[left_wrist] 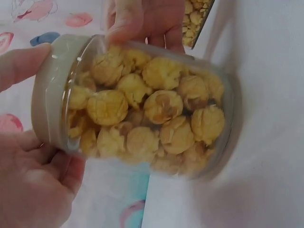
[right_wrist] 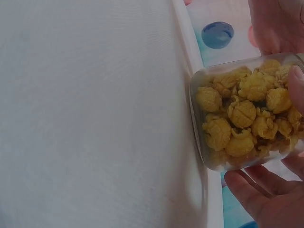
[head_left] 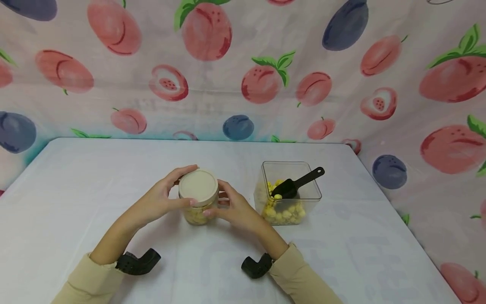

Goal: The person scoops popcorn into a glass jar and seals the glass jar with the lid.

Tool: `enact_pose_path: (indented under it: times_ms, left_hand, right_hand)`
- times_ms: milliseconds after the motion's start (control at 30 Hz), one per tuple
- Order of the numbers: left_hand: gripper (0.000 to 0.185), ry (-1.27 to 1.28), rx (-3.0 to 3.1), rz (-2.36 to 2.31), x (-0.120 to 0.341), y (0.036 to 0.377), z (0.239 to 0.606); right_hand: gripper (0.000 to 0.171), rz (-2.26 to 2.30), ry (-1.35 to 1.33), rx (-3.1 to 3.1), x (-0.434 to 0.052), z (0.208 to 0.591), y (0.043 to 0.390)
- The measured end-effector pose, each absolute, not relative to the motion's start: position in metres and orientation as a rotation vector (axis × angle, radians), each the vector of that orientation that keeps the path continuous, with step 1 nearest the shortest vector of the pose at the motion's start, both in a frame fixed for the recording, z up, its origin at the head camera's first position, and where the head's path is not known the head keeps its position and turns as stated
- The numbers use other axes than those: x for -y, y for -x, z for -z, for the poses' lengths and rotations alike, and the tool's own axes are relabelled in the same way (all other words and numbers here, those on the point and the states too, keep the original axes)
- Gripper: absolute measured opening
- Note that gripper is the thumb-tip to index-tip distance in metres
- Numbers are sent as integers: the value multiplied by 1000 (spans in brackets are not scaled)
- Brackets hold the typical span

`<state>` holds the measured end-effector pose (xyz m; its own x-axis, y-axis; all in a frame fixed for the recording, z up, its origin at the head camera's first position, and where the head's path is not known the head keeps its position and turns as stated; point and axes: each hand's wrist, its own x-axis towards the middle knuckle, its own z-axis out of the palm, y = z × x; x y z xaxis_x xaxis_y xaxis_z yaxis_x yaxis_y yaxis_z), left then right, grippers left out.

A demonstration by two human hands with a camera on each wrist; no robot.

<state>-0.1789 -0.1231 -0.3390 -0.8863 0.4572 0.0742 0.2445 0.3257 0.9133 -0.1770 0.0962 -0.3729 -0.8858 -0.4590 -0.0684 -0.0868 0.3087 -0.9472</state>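
Observation:
A clear jar (head_left: 195, 216) of popcorn stands upright on the white table, a cream lid (head_left: 198, 185) on its mouth. My left hand (head_left: 161, 200) grips the lid from the left, thumb at its front edge and fingers round the far side. From the right, my right hand (head_left: 237, 211) holds the jar's body below the lid, its thumb across the front. Yellow popcorn (left_wrist: 156, 107) fills much of the jar in the left wrist view. In the right wrist view, the jar's base (right_wrist: 197, 118) is down at the white tablecloth.
Right of the jar stands a clear square container (head_left: 313, 197) with popcorn inside. A black scoop (head_left: 300, 183) lies in it, its handle sticking out over the right rim. Behind the white table (head_left: 114, 169) hangs a fruit-print cloth (head_left: 212, 84), which also runs down the right side.

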Motion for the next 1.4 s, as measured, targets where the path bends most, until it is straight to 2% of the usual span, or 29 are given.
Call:
enact_pose_path:
  times_ms: [200,433,567,1033,1400]
  left_hand:
    - [72,-660,-2437,-1577,124,180,337]
    - [76,-497,-2737,-1479,107,171,335]
    - [78,-484,-2820,-1441,101,169,337]
    - [78,-596,-2744,-1494,111,174,340]
    - [76,-809,-2577,-1600,120,181,348]
  right_hand:
    - [78,1609,480,-2254,-96,372,177]
    - [78,1608,498,-2253,-96,372,177]
    - [78,1602,515,-2263,-96,374,178]
    - [76,1605,538,-2273,-96,373,178]
    - [76,1596,529,-2281,-96,374,177]
